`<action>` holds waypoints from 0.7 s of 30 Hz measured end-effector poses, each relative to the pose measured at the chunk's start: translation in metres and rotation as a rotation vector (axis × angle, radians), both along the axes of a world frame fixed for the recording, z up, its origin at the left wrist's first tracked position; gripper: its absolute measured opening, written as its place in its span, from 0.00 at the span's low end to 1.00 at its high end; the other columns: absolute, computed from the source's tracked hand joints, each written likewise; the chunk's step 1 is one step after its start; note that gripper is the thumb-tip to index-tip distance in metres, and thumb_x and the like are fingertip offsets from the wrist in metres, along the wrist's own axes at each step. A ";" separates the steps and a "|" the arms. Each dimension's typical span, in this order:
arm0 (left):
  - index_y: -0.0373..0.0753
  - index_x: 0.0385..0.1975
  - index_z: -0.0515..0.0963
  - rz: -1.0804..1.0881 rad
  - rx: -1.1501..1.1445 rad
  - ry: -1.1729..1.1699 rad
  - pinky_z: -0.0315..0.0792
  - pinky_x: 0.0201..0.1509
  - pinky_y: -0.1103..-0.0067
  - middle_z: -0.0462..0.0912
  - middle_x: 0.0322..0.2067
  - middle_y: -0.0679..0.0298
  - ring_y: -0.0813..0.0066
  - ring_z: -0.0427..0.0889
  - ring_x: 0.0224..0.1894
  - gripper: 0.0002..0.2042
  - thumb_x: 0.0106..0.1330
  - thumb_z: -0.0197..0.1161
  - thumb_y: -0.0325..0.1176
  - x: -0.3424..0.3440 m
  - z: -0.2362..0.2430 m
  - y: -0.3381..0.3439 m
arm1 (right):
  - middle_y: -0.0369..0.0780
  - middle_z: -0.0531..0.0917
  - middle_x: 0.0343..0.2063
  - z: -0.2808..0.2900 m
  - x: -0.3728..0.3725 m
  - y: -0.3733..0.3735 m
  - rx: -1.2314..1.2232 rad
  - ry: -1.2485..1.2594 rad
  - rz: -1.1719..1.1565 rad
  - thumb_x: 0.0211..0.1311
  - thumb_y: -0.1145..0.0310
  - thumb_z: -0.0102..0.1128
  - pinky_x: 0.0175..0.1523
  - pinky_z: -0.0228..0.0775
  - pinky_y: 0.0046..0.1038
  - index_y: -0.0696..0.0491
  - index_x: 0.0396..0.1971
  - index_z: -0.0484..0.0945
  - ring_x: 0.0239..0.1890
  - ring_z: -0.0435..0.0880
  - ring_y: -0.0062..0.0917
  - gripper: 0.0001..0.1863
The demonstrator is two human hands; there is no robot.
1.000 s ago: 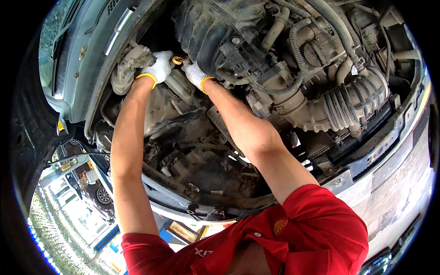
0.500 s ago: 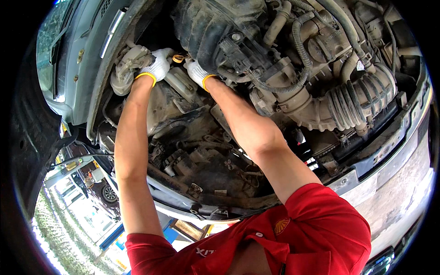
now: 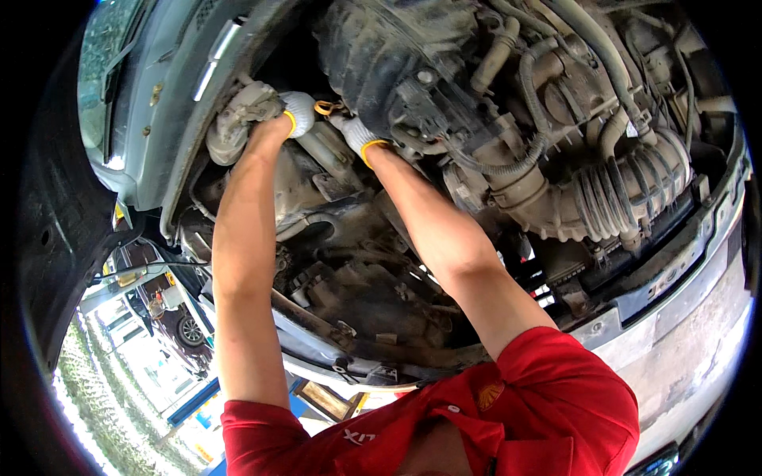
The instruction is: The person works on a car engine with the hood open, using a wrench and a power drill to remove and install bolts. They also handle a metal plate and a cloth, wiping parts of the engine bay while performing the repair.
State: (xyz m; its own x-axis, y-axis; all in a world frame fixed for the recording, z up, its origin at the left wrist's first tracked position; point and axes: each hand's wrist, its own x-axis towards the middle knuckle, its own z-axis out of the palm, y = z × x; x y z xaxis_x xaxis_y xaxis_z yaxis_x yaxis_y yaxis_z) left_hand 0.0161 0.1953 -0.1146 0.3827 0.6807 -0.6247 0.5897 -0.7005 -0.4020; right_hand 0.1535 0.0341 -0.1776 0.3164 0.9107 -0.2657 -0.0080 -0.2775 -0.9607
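Observation:
Both my hands wear white knit gloves with yellow cuffs and reach deep into the dirty engine bay. My left hand [image 3: 298, 113] is beside a grey brake fluid reservoir assembly [image 3: 248, 111], its fingers turned away and hidden. An orange loop handle [image 3: 324, 108], like a dipstick's, shows in the gap between my hands. My right hand [image 3: 357, 133] is just right of that loop, against the large black engine cover [image 3: 381, 47]. Its fingertips are partly hidden among dark parts, and whether they grip anything does not show.
A ribbed air intake hose [image 3: 595, 198] and a corrugated conduit [image 3: 532, 111] run across the right side. The front body edge [image 3: 317, 341] curves below my forearms. The raised hood [image 3: 48, 238] stands at the left, with a parked car's wheel [image 3: 189, 331] beyond.
My left hand has shifted right, closer to the orange loop, with its wrist turned. My right hand keeps about the same place. The whole view has slid slightly.

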 end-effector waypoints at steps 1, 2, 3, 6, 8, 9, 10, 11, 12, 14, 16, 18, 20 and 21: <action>0.37 0.35 0.87 0.037 -0.006 -0.020 0.77 0.38 0.60 0.90 0.33 0.53 0.51 0.89 0.35 0.14 0.69 0.58 0.40 0.001 -0.003 0.001 | 0.49 0.69 0.74 -0.005 0.002 -0.001 0.015 0.027 0.019 0.60 0.38 0.70 0.81 0.50 0.41 0.53 0.73 0.69 0.77 0.63 0.45 0.48; 0.38 0.34 0.87 0.030 0.000 -0.005 0.76 0.38 0.60 0.90 0.33 0.53 0.51 0.89 0.35 0.14 0.69 0.58 0.39 0.004 -0.003 -0.002 | 0.48 0.66 0.76 -0.006 0.004 -0.004 0.026 0.037 0.043 0.60 0.37 0.70 0.82 0.48 0.41 0.53 0.75 0.67 0.78 0.60 0.44 0.50; 0.38 0.34 0.88 0.024 0.008 0.011 0.76 0.37 0.60 0.90 0.33 0.53 0.51 0.89 0.35 0.14 0.69 0.58 0.38 0.007 -0.002 -0.004 | 0.48 0.67 0.76 -0.005 0.006 -0.008 0.010 -0.003 0.064 0.61 0.35 0.68 0.82 0.48 0.40 0.53 0.76 0.66 0.78 0.61 0.44 0.51; 0.35 0.34 0.88 -0.065 0.087 0.134 0.79 0.37 0.62 0.89 0.32 0.52 0.49 0.90 0.36 0.11 0.64 0.61 0.34 0.002 -0.020 0.004 | 0.45 0.61 0.79 -0.008 0.003 -0.013 -0.225 0.339 0.172 0.67 0.30 0.59 0.79 0.53 0.39 0.55 0.79 0.58 0.78 0.61 0.41 0.53; 0.33 0.35 0.87 0.059 0.013 -0.083 0.79 0.38 0.61 0.89 0.33 0.50 0.48 0.89 0.37 0.11 0.63 0.62 0.33 0.028 0.000 -0.010 | 0.42 0.57 0.81 -0.018 0.010 -0.013 -0.375 0.449 0.173 0.69 0.29 0.57 0.72 0.65 0.39 0.51 0.82 0.53 0.75 0.64 0.39 0.54; 0.33 0.36 0.87 0.062 0.025 -0.087 0.79 0.40 0.60 0.88 0.34 0.49 0.47 0.89 0.38 0.11 0.63 0.61 0.33 0.026 0.002 -0.012 | 0.41 0.59 0.80 -0.016 0.010 -0.020 -0.424 0.666 0.170 0.68 0.29 0.58 0.67 0.71 0.38 0.47 0.82 0.53 0.71 0.68 0.38 0.53; 0.33 0.37 0.86 0.062 0.040 -0.089 0.79 0.41 0.60 0.88 0.36 0.49 0.47 0.89 0.40 0.11 0.64 0.61 0.33 0.022 0.006 -0.013 | 0.40 0.68 0.65 -0.012 0.004 -0.021 -0.408 0.701 0.102 0.67 0.29 0.61 0.55 0.72 0.34 0.48 0.74 0.62 0.57 0.72 0.33 0.48; 0.33 0.38 0.86 0.064 0.052 -0.093 0.79 0.43 0.59 0.88 0.37 0.48 0.46 0.89 0.41 0.12 0.64 0.61 0.33 0.019 0.006 -0.015 | 0.39 0.76 0.51 -0.010 0.002 -0.025 -0.397 0.732 0.027 0.65 0.30 0.64 0.43 0.74 0.30 0.48 0.66 0.71 0.42 0.76 0.28 0.42; 0.33 0.39 0.85 0.061 0.063 -0.098 0.79 0.44 0.59 0.88 0.38 0.47 0.46 0.89 0.42 0.12 0.64 0.60 0.33 0.018 0.006 -0.015 | 0.37 0.79 0.41 -0.009 0.001 -0.029 -0.378 0.779 -0.022 0.64 0.31 0.66 0.35 0.71 0.27 0.48 0.60 0.76 0.33 0.75 0.24 0.38; 0.33 0.41 0.84 0.058 0.091 -0.105 0.79 0.47 0.58 0.88 0.41 0.46 0.45 0.88 0.45 0.12 0.64 0.60 0.33 0.016 0.010 -0.015 | 0.31 0.77 0.26 0.004 0.005 -0.035 -0.333 0.886 -0.098 0.63 0.34 0.70 0.22 0.61 0.22 0.45 0.50 0.81 0.18 0.67 0.17 0.30; 0.33 0.43 0.83 0.058 0.128 -0.117 0.79 0.50 0.57 0.88 0.43 0.45 0.44 0.88 0.48 0.13 0.64 0.59 0.33 0.012 0.014 -0.021 | 0.30 0.76 0.23 0.002 0.006 -0.048 -0.293 1.016 -0.028 0.67 0.41 0.71 0.17 0.58 0.19 0.43 0.46 0.83 0.15 0.65 0.14 0.22; 0.33 0.45 0.82 0.061 0.131 -0.170 0.79 0.53 0.56 0.88 0.46 0.43 0.43 0.87 0.50 0.14 0.65 0.58 0.33 0.030 0.038 -0.041 | 0.30 0.76 0.23 0.002 0.014 -0.054 -0.354 1.195 0.032 0.69 0.45 0.71 0.18 0.59 0.18 0.43 0.46 0.84 0.15 0.64 0.14 0.19; 0.33 0.47 0.81 0.155 0.090 -0.220 0.79 0.54 0.56 0.87 0.48 0.43 0.43 0.87 0.51 0.14 0.66 0.57 0.33 0.057 0.078 -0.076 | 0.29 0.77 0.23 0.005 0.014 -0.058 -0.356 1.257 0.069 0.72 0.50 0.69 0.18 0.61 0.17 0.44 0.46 0.85 0.14 0.64 0.13 0.14; 0.33 0.48 0.81 0.199 0.070 -0.243 0.78 0.55 0.56 0.87 0.50 0.43 0.43 0.87 0.52 0.15 0.67 0.56 0.33 0.062 0.086 -0.082 | 0.29 0.77 0.23 0.010 0.015 -0.062 -0.356 1.247 0.068 0.72 0.51 0.70 0.18 0.61 0.16 0.43 0.45 0.85 0.14 0.64 0.13 0.14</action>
State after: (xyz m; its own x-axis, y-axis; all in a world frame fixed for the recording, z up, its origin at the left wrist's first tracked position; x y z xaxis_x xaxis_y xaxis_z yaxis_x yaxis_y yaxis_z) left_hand 0.0782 0.1129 -0.0290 0.3699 0.7952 -0.4804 0.7971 -0.5373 -0.2756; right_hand 0.1688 -0.0275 -0.1679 -0.3615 0.7341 -0.5748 -0.8135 -0.5495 -0.1902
